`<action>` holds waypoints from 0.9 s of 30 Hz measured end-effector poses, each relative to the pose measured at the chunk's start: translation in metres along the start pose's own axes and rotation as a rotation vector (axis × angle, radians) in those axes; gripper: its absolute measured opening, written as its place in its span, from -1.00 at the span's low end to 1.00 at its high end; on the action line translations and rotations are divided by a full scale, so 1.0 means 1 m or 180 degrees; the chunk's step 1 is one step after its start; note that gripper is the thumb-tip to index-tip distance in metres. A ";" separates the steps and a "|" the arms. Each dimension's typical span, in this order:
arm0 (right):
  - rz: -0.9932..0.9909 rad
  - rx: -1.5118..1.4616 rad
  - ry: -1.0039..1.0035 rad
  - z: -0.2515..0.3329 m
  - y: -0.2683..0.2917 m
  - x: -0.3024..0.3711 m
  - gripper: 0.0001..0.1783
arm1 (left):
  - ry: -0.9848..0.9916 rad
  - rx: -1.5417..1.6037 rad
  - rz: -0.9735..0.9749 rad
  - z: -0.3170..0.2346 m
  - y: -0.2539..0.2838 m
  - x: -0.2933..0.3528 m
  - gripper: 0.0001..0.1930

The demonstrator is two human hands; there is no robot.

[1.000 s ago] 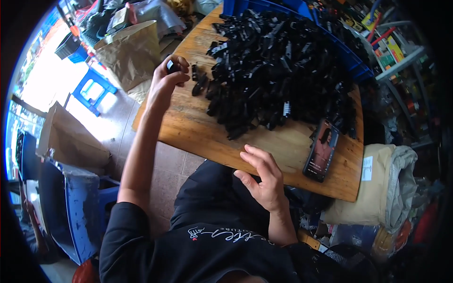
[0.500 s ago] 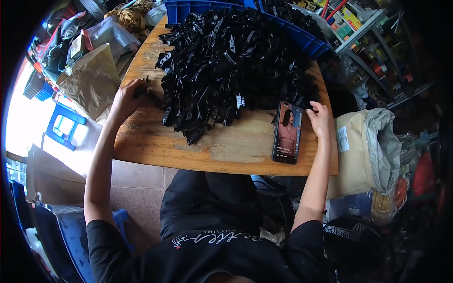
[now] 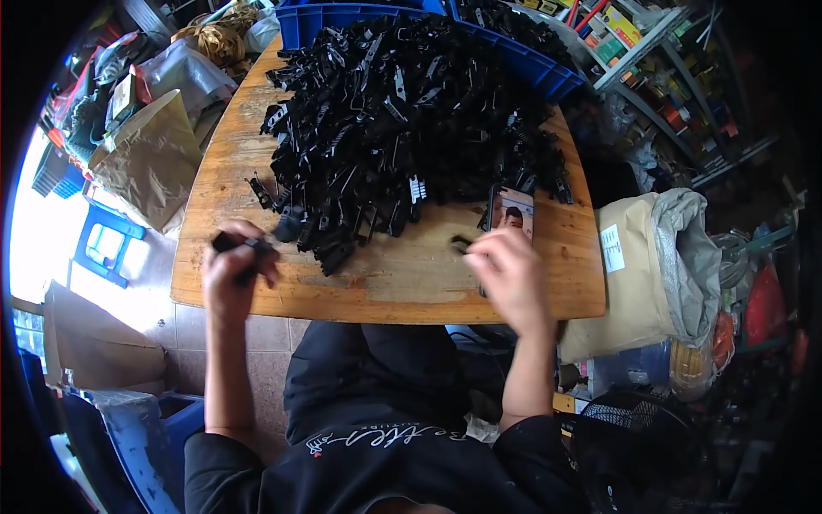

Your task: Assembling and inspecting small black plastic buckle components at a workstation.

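A large heap of small black clip-like parts (image 3: pixel 402 120), some with shiny or toothed faces, covers much of the wooden table (image 3: pixel 402 274). Near the table's left front edge, my left hand (image 3: pixel 224 278) is closed around a black clip-like part (image 3: pixel 242 248); whether it holds more than one cannot be told. My right hand (image 3: pixel 514 274) pinches a small dark piece (image 3: pixel 462 243) at its fingertips, blurred by motion. It hovers over the lower part of a phone (image 3: pixel 516 206) lying face up with a lit screen showing a person.
Blue plastic crates (image 3: pixel 531 64) stand at the table's far edge, one holding more black parts. Sacks (image 3: pixel 642 265) sit against the right side. At left are a brown paper bag (image 3: pixel 150 163) and a blue stool (image 3: pixel 107 242). Loaded shelves (image 3: pixel 651 51) rise at far right.
My left hand has come back from the heap's left edge toward me with a black part. My right hand has moved left, from beside the phone to over it. The phone's picture has changed.
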State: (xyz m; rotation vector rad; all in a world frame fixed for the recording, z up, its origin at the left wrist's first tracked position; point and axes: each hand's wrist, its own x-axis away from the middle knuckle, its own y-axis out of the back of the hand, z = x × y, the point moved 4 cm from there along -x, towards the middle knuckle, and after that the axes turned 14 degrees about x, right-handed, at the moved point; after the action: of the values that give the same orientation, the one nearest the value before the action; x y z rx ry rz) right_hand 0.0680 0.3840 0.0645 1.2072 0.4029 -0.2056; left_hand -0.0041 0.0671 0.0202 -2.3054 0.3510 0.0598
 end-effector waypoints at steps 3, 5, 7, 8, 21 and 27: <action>0.0001 -0.0144 0.0478 0.020 -0.025 -0.008 -0.89 | 0.0293 0.0189 0.0032 0.040 -0.027 0.015 -0.74; -0.0022 -0.0528 -0.0189 -0.006 -0.007 -0.018 -0.86 | 0.0478 0.0218 -0.0026 0.049 -0.026 0.025 -0.71; -0.0827 -0.0028 -0.0896 -0.073 0.021 -0.023 -0.82 | 0.0589 0.0368 -0.0152 0.048 -0.025 0.033 -0.71; -0.0906 0.0157 -0.1392 -0.115 0.027 -0.026 -0.79 | 0.0697 0.0514 -0.0282 0.049 -0.022 0.036 -0.70; 0.0014 0.0427 -0.1957 -0.210 0.027 0.031 -0.72 | 0.0795 0.0674 -0.0086 0.061 -0.024 0.039 -0.74; -0.0152 0.0977 -0.1484 -0.174 0.030 0.031 -0.74 | 0.0958 0.0508 -0.0222 0.066 -0.039 0.035 -0.75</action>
State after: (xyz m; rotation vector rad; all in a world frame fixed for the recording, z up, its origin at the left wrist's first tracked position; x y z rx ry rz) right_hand 0.0734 0.5588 0.0260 1.4022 -0.0103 -0.5933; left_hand 0.0442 0.1317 -0.0028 -2.1658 0.4112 -0.3413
